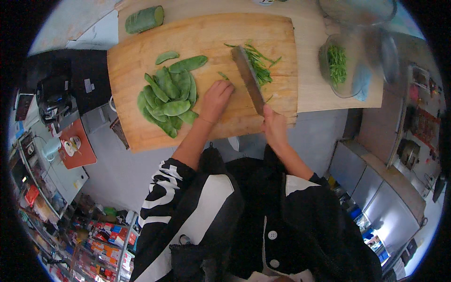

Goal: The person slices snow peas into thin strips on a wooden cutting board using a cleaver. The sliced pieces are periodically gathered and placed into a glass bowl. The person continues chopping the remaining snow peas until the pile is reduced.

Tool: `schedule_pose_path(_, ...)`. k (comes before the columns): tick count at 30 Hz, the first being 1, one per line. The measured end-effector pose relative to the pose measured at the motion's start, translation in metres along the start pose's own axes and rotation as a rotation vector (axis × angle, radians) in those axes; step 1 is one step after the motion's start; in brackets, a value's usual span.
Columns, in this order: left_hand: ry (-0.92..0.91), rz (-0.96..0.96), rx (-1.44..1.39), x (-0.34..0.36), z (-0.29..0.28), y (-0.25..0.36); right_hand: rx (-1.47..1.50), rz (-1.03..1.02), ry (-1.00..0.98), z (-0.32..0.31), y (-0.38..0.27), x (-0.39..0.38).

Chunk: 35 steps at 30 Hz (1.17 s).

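Note:
My right hand (273, 126) is wrapped round the handle of a cleaver (249, 77), its broad blade slanting away to the upper left over the wooden cutting board (211, 33). Right beside the blade lies a pile of thin green bean strips (258, 66). My left hand (217, 98) rests on the board left of the blade, its fingers curled together; anything under them is hidden. Just beyond those fingers is a small green bean piece (223, 75). A heap of whole flat green beans (169, 94) covers the left part of the board.
A cut cucumber-like vegetable (144, 19) lies beyond the board's far left corner. On the right, a clear glass bowl (324, 61) holds more green strips, with a light blue cloth (361, 82) beside it. Another clear bowl (359, 11) stands at the far right.

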<state>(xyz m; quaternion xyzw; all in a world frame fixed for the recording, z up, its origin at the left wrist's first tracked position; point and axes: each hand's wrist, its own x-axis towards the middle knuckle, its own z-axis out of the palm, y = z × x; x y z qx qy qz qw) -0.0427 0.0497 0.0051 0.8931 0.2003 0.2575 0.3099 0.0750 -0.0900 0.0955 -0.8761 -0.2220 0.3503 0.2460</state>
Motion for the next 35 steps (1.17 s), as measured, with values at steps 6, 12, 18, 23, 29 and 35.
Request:
schedule_pose_path(6, 0.210, -0.234, -0.138, 0.019, 0.026, 0.028, 0.236, 0.131, -0.087, -0.070, 0.012, -0.008)
schedule_pose_path(12, 0.350, -0.477, -0.012, 0.037, 0.017, 0.030, 0.608, 0.282, -0.076, -0.089, 0.045, 0.032)
schedule_pose_path(18, 0.280, -0.463, 0.223, 0.083, 0.048, 0.017, 0.657, 0.460, -0.112, -0.082, 0.080, 0.055)
schedule_pose_path(23, -0.023, -0.251, -0.066, 0.090, 0.052, 0.009, 0.647, 0.345, -0.279, -0.063, 0.078, 0.066)
schedule_pose_path(29, 0.192, -0.310, -0.041, 0.065, 0.062, 0.059, 0.672, 0.279, -0.342, -0.027, 0.063, 0.055)
schedule_pose_path(35, 0.239, -0.408, -0.065, 0.074, 0.073, 0.069, 0.854, 0.240, -0.385, -0.020, 0.042, 0.033)
